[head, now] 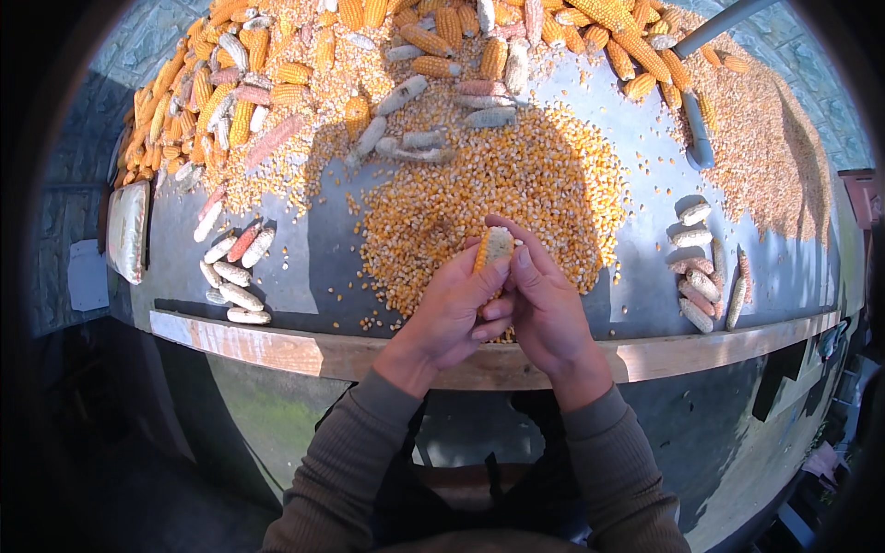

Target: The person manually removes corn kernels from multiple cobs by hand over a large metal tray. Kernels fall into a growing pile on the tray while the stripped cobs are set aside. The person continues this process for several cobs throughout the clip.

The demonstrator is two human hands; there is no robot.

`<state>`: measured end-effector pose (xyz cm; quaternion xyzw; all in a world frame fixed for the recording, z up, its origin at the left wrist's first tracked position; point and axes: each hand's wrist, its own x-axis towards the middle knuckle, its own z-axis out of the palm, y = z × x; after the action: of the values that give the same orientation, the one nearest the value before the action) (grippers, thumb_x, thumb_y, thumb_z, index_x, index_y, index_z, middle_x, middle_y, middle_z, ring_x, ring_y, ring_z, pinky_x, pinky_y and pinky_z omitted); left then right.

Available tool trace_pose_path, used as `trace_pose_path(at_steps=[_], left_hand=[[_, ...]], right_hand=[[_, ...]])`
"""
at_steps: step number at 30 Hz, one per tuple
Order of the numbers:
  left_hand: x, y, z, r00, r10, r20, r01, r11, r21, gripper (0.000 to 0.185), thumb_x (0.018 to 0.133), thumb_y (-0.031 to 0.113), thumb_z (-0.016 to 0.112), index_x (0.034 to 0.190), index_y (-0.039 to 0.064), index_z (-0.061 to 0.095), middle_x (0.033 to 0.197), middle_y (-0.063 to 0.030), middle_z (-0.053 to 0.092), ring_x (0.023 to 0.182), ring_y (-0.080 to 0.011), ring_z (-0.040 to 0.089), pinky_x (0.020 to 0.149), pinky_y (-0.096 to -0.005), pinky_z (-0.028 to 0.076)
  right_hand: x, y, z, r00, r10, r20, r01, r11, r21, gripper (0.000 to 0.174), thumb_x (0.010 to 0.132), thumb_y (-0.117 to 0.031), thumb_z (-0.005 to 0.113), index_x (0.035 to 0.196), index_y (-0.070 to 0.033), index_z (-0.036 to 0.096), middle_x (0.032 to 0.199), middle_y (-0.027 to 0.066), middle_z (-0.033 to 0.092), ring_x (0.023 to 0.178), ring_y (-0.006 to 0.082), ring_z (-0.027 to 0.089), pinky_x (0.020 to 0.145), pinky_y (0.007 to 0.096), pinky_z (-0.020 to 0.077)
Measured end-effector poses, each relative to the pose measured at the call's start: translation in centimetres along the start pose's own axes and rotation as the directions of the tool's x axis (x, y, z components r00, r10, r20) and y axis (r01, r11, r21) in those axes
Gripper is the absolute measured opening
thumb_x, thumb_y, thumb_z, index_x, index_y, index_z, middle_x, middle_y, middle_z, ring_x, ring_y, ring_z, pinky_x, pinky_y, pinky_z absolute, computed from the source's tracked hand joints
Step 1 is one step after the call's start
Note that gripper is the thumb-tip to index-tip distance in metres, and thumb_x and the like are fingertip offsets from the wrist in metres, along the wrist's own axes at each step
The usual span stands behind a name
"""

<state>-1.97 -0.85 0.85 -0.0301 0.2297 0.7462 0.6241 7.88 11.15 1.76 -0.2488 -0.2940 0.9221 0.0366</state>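
Between my two hands is a partly shelled corn cob, tilted upward, with yellow kernels along its left side and a pale bare face on the right. My left hand is closed around its lower part, the thumb lying across the front. My right hand touches the cob from the right with thumb and fingers; how firmly it holds is hidden. Beneath and beyond both hands spreads a heap of loose yellow kernels. Stripped cobs lie at the far edge of that heap.
A wooden board edges the table near me. Bare cobs lie in groups at left and right. Unshelled ears are piled far left and along the back. A grey pipe and more kernels are at right.
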Motion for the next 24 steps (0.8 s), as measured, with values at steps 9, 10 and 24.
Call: trace_pose_path(at_steps=[9,10,24], left_hand=[[-0.4,0.5,1.5,0.999,0.024,-0.029,-0.023,0.998,0.051,0.028,0.111,0.027,0.051,0.130,0.007,0.051,0.100,-0.0027,0.053,0.067,-0.0082,0.048,0.051,-0.0231,0.046],[-0.5,0.4,1.4,0.999,0.037,-0.016,-0.036,0.996,0.076,0.028,0.111,0.028,0.051,0.130,0.007,0.051,0.100,-0.0026,0.053,0.067,-0.0078,0.048,0.049,-0.0229,0.046],[-0.4,0.5,2.2,0.986,0.048,-0.161,-0.025,0.990,0.141,0.062,0.109,0.063,0.030,0.128,0.008,0.052,0.087,-0.0013,0.053,0.048,-0.0041,0.037,0.034,-0.0206,0.036]], right_hand=[[0.1,-0.4,0.7,0.997,-0.072,0.005,0.072,0.996,0.043,0.061,0.110,-0.040,0.051,0.159,-0.008,0.036,0.130,0.0109,0.064,0.092,0.0147,0.068,0.079,0.0301,0.0603],[0.1,-0.3,1.0,0.997,-0.076,-0.014,0.077,0.995,0.061,0.061,0.109,-0.040,0.051,0.159,-0.008,0.036,0.131,0.0114,0.064,0.091,0.0140,0.068,0.080,0.0298,0.0601],[-0.2,0.0,0.6,0.988,-0.126,0.084,0.130,0.991,-0.037,0.062,0.103,-0.016,0.066,0.157,-0.011,0.037,0.130,0.0047,0.057,0.104,0.0096,0.058,0.086,0.0245,0.0543]])
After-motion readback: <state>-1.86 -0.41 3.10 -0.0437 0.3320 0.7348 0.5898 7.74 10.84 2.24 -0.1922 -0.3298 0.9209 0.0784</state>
